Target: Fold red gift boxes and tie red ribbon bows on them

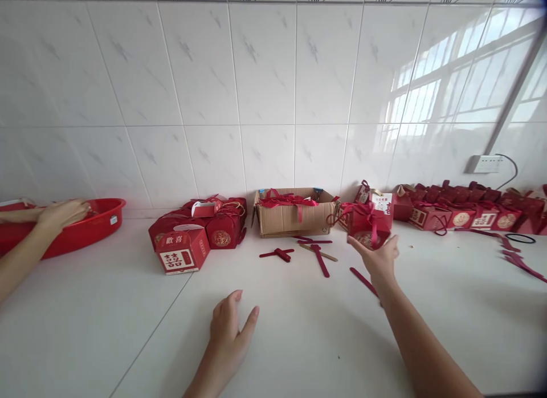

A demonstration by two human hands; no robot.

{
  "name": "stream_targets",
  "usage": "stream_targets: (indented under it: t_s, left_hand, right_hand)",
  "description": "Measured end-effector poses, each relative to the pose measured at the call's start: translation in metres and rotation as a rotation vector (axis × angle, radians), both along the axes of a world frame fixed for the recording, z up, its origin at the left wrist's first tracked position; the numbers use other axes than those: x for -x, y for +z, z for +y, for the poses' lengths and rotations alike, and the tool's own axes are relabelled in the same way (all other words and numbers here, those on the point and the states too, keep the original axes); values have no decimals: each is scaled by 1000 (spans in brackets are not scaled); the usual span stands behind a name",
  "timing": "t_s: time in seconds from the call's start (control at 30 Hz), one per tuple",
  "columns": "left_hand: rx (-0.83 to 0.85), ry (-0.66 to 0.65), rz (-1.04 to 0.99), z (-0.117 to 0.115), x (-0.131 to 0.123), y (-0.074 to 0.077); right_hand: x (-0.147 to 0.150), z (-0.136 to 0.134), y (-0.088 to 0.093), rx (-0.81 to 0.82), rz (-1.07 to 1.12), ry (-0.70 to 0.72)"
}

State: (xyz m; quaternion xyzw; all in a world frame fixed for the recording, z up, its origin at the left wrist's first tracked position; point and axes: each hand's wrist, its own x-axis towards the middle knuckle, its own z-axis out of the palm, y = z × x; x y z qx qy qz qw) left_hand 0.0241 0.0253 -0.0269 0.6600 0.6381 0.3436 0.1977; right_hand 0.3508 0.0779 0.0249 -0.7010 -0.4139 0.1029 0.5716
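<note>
My left hand is over the white table at the lower middle, thumb and fingers apart, with nothing in it. At the right, my right hand has its thumb and fingers around the lower part of a red gift box tied with a red ribbon. Other red boxes stand just behind that one, one with a white label. Several dark red ribbon straps lie on the table between my hands, and another strap lies beneath my right wrist.
A cardboard box with red ribbons stands by the tiled wall. Red boxes are grouped left of it, and more line the right. Another person's hands reach into a red basin at far left.
</note>
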Motion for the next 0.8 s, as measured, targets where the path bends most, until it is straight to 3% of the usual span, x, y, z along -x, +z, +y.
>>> stream_targets:
  t_s: [0.07,0.17,0.27,0.33,0.8]
  left_hand:
    - [-14,-69,132,-2,1,0]
    - [-14,-193,335,-4,1,1]
    - [-17,-228,433,-4,0,0]
    - [-33,-226,456,-4,0,0]
    - [-28,-231,503,-6,-2,4]
  right_hand:
    - [6,5,-8,103,-34,5]
    - [34,4,-22,199,-121,241]
    - [61,-6,-32,443,-429,693]
    - [68,-13,-34,557,-602,885]
    - [59,-21,-21,641,-667,924]
